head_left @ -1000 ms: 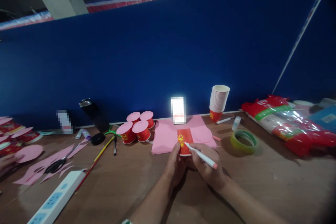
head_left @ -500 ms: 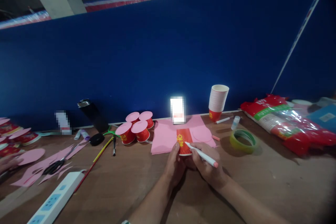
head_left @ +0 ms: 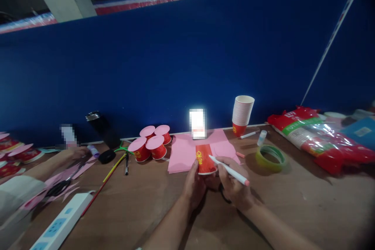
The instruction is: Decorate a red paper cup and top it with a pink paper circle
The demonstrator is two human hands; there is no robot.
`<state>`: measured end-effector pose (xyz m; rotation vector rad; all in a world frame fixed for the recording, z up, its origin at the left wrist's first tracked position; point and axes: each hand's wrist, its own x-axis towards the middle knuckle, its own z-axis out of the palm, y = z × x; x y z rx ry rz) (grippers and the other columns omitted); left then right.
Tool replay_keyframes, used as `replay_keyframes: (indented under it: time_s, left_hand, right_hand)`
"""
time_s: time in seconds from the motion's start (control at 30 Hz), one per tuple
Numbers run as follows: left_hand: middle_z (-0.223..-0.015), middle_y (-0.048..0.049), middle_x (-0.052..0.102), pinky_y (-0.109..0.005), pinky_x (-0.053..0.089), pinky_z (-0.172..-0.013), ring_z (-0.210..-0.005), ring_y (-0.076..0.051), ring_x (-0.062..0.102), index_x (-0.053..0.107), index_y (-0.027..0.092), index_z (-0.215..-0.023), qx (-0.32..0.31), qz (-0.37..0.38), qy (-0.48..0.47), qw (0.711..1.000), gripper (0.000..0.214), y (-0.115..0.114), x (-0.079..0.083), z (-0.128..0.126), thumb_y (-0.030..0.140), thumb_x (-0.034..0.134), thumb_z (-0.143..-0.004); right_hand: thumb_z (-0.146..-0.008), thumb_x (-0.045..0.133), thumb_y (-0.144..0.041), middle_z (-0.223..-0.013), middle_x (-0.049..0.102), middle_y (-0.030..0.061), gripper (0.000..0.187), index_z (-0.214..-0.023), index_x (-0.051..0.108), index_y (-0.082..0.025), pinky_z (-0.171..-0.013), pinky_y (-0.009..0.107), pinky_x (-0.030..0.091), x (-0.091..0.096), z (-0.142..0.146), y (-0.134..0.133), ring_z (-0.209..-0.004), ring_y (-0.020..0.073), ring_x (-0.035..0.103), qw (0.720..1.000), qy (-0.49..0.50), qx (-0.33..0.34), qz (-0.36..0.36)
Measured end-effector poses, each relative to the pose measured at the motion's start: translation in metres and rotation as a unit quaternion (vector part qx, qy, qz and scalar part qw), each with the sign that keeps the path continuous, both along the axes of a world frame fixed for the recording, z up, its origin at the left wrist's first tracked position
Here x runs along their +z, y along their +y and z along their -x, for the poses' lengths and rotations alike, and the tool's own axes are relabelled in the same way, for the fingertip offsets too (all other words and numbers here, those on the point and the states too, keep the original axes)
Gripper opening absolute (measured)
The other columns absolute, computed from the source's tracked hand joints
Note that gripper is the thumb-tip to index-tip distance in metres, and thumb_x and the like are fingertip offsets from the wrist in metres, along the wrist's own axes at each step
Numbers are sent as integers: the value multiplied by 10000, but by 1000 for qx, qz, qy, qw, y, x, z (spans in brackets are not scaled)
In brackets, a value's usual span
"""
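Note:
My left hand [head_left: 193,185] is wrapped round an upside-down red paper cup [head_left: 204,159] held just above the wooden table. My right hand [head_left: 234,187] grips a white marker with a pink end [head_left: 230,170]; its tip touches the cup's right side. Behind the cup lies a stack of pink paper sheets [head_left: 183,152].
Several red cups topped with pink discs [head_left: 150,146] stand left of the sheets. A stack of paper cups [head_left: 242,114], a green tape roll [head_left: 271,157], a bag of cups [head_left: 316,136], scissors [head_left: 60,186] and a power strip [head_left: 60,222] lie around. Another person's arm [head_left: 47,166] reaches in at left.
The cup has tilted and lifted slightly off the pink paper, and my right hand with the marker has shifted a little right. Another person's arm has come in at the left.

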<state>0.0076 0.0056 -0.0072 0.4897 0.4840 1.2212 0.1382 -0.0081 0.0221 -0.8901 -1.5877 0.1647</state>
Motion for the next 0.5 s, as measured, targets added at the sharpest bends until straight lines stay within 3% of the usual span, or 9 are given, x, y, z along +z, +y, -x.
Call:
replay_keyframes:
  time_s: [0.2,0.5]
  left_hand:
    - [-1075,-129,711,-414,463,-956,-1023,-279,656,640,119,-1146,10,35,-19,999,440,1,-3,3,453,567,-868]
    - [-996,-132,724,-398,493,-904,-940,-264,673,648,101,-1114,16,27,-12,999,447,-1,0,4,465,565,-868]
  right_hand:
    - [-902,514,-132,-854,689,59,144,-990,620,-174,-726,295,535,-1,-1,1,-797,180,658,1000,-15,5,-17]
    - [-906,530,-163,-815,709,49,124,-944,646,-183,-695,287,540,-4,2,2,-755,176,674,1000,-24,0,-2]
